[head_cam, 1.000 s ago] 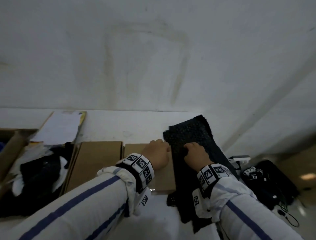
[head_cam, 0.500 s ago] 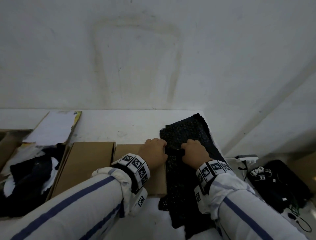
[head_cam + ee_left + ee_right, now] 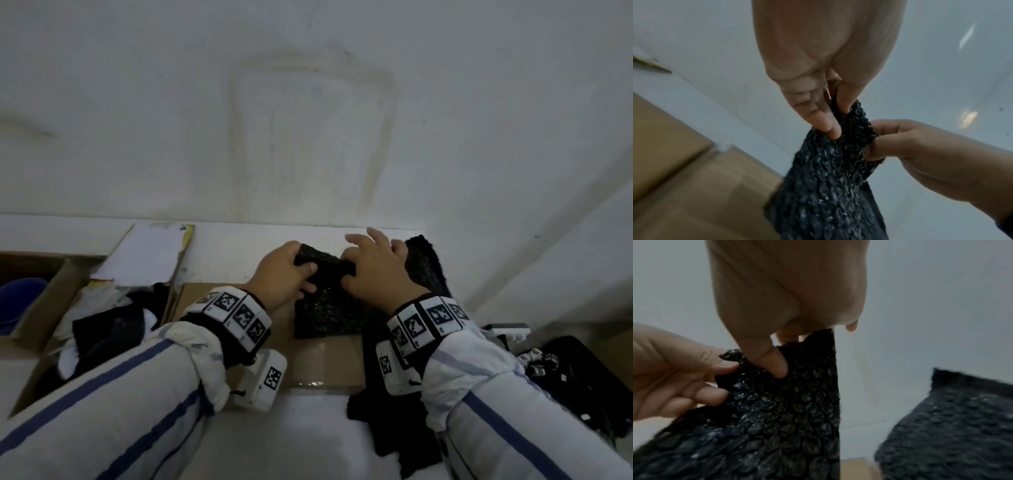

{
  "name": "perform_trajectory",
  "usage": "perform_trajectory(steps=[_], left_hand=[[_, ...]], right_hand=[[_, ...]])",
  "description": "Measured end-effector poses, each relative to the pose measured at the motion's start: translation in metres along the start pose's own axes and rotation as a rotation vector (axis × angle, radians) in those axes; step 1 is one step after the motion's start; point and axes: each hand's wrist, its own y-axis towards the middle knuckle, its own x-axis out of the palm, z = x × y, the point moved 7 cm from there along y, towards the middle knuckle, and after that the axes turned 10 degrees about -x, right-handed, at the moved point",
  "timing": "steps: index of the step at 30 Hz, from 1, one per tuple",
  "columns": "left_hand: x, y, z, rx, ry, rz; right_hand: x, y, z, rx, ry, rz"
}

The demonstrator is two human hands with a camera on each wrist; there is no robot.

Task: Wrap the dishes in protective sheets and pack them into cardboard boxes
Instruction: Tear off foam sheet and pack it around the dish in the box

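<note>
White tabletop [image 3: 239, 246] under me: my left hand [image 3: 281, 274] and right hand [image 3: 373, 270] pinch the black bubble-wrap sheet's [image 3: 325, 305] top edge, its length hanging toward the closed cardboard box [image 3: 322, 363].

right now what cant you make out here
- Head view: open box contents, dark and cut off by the left edge.
- Head view: pile of sheets, partly behind right hand.
- Both wrist views: no dishes visible; bubble wrap sheet fills the frame.
- Left hand: fingertips hidden.
</note>
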Motion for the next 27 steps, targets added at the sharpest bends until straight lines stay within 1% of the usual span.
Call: perform_trajectory(steps=[2,4,7,8,11,13,14,15,17,18,20,22,24,26,27], left_hand=[[-0.047,-0.009,-0.011,-0.016,-0.056,0.072],[-0.097,-0.02,-0.026,-0.029,-0.077,0.15],[-0.168,-0.04,-0.053,-0.048,0.02,0.294],[-0.189,-0.047,-0.063,-0.064,0.05,0.333],[-0.241,-0.069,-0.094,-0.117,0.043,0.388],[-0.267,-0.081,-0.111,-0.119,0.058,0.411],[-0.277,-0.086,-0.118,-0.11,0.073,0.417],[-0.284,-0.09,-0.125,-0.104,0.102,0.411],[-0.288,-0.096,-0.139,-0.1,0.26,0.346],[-0.285,-0.096,-0.148,-0.111,0.36,0.277],[-0.274,-0.096,-0.169,-0.164,0.535,0.093],[-0.264,-0.096,-0.188,-0.215,0.646,-0.063],[-0.259,-0.092,-0.198,-0.242,0.658,-0.126],[-0.257,-0.086,-0.202,-0.231,0.65,-0.125],[-0.257,-0.083,-0.201,-0.211,0.662,-0.101]], right_hand=[[-0.004,0.016,-0.035,-0.016,0.053,0.061],[-0.001,0.032,-0.078,-0.052,0.161,0.086],[0.01,0.054,-0.149,-0.146,0.398,0.083],[0.013,0.06,-0.172,-0.174,0.436,0.085],[0.017,0.074,-0.236,-0.268,0.471,0.13],[0.021,0.082,-0.269,-0.338,0.483,0.149],[0.027,0.086,-0.284,-0.378,0.464,0.132],[0.035,0.089,-0.296,-0.418,0.423,0.09],[0.059,0.092,-0.316,-0.485,0.291,-0.045],[0.073,0.091,-0.323,-0.503,0.209,-0.129],[0.102,0.084,-0.33,-0.523,0.036,-0.322],[0.124,0.076,-0.333,-0.53,-0.111,-0.485],[0.132,0.071,-0.334,-0.496,-0.171,-0.563],[0.13,0.072,-0.336,-0.43,-0.142,-0.575],[0.127,0.075,-0.337,-0.387,-0.108,-0.561]])
